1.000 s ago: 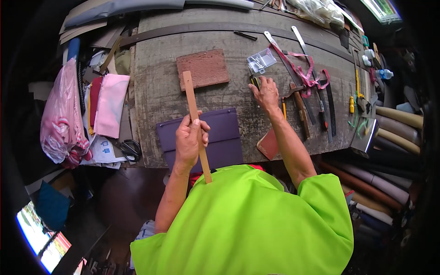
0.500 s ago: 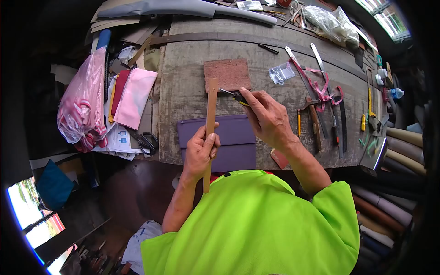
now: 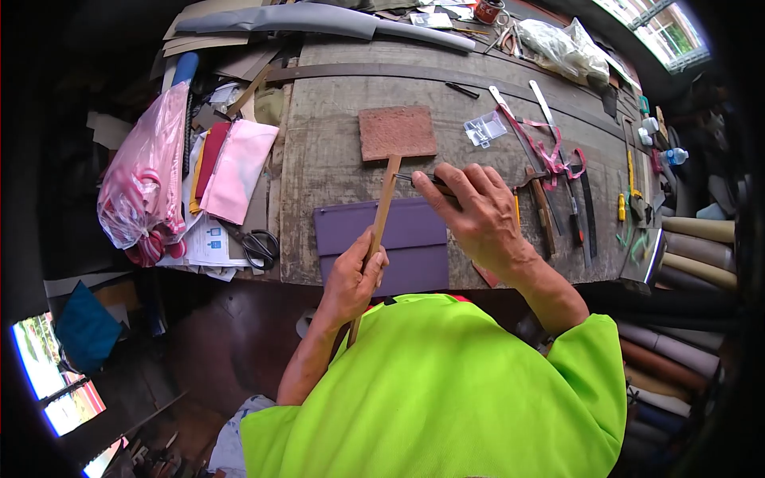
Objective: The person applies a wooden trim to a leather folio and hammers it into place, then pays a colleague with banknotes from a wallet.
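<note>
My left hand [image 3: 355,276] is closed around a narrow tan leather strip [image 3: 384,203], held upright and slanting, its upper end just below a reddish slab [image 3: 397,133]. My right hand [image 3: 481,209] grips small pliers [image 3: 405,177], whose thin metal tip is right at the strip's edge near the top. The fingers mostly hide the pliers' handles. Beneath both hands a purple folded leather piece [image 3: 414,231] lies flat at the table's front edge.
On the wooden table [image 3: 319,151], a clear plastic box [image 3: 485,129] and a hammer [image 3: 545,219] lie right of the slab. Scissors [image 3: 259,248] and pink material [image 3: 239,171] are at the left. A long metal ruler [image 3: 351,70] runs across the back.
The strip's top has shifted right and down, and the strip leans and turns more edge-on. My right hand has moved slightly right and down, turning so its back faces the camera more.
</note>
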Action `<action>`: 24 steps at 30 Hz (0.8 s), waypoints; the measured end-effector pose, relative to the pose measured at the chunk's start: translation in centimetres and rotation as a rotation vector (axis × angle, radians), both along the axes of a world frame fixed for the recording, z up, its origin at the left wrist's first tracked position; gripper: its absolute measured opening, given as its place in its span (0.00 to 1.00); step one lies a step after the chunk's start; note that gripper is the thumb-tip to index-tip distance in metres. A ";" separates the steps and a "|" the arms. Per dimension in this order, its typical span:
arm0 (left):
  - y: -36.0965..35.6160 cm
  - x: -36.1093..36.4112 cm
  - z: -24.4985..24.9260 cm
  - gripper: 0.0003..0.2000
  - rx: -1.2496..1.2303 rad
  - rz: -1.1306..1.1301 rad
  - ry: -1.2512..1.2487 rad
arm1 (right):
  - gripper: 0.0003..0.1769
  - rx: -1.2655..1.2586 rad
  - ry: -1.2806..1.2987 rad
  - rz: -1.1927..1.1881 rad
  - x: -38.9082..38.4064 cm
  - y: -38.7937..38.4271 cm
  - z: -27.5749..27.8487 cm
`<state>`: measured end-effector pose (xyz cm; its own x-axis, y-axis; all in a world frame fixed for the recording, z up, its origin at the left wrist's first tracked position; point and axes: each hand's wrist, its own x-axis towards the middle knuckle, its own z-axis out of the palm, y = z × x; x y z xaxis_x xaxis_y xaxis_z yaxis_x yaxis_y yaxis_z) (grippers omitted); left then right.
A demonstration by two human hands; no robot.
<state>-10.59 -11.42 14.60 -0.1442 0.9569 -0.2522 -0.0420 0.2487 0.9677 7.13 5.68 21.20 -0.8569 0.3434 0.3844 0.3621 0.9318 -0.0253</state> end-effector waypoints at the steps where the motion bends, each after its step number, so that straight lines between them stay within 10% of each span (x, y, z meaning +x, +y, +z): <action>1: -0.3 -0.1 -0.3 0.23 0.026 -0.014 0.012 | 0.28 0.017 -0.004 0.025 0.1 -0.1 0.0; 6: -2.3 0.7 -2.7 0.26 0.171 -0.036 0.082 | 0.22 -0.015 0.008 0.141 1.0 0.3 -1.2; 9: -2.8 0.9 -3.6 0.27 0.258 -0.069 0.287 | 0.14 -0.568 0.134 0.081 0.8 0.1 -2.2; 12: -2.7 0.8 -3.3 0.28 0.431 -0.015 0.441 | 0.16 -2.040 0.197 -0.308 0.6 1.8 -1.1; 13: -2.9 0.8 -2.8 0.28 0.363 -0.052 0.426 | 0.18 -2.148 0.190 -0.358 0.8 1.9 -0.9; 19: -3.5 1.4 -2.4 0.28 0.322 -0.065 0.405 | 0.18 -1.529 0.014 -0.231 1.2 0.5 -1.8; 22: -3.7 1.7 -2.9 0.27 0.350 -0.022 0.372 | 0.23 -0.250 -0.021 0.203 1.6 -0.3 -3.1; 24: -4.0 1.7 -3.3 0.27 0.331 -0.038 0.344 | 0.28 0.012 -0.075 0.301 1.9 0.5 -3.2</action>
<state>-8.87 -15.42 11.32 -0.1289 0.9840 0.1231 0.2974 -0.0800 0.9514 9.02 6.17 17.99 -0.9454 0.0651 0.3193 0.0698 0.9976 0.0031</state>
